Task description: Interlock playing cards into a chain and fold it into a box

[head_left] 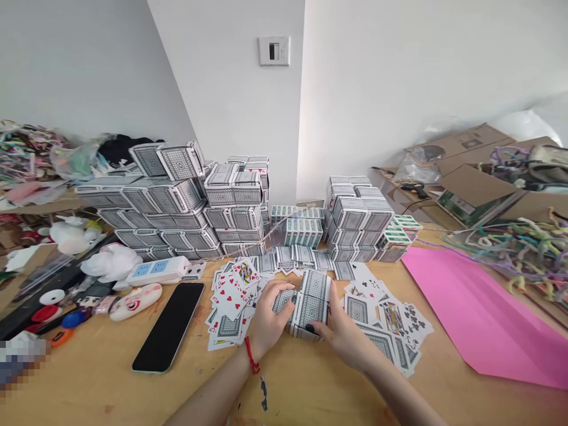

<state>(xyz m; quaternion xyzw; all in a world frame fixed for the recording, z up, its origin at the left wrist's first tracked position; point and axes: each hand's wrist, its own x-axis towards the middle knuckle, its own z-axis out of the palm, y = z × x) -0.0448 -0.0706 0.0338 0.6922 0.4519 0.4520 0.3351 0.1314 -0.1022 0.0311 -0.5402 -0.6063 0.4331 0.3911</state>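
Fingers (284,288) of both hands around card block (310,302)

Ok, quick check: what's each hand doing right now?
Left hand: closed around the left side of the card block.
Right hand: gripping the same card block from the right.

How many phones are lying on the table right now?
1. The phone lies screen up on the wooden table, left of the left hand, just in front of the white power strip. Others could be hidden under the clutter at the far left.
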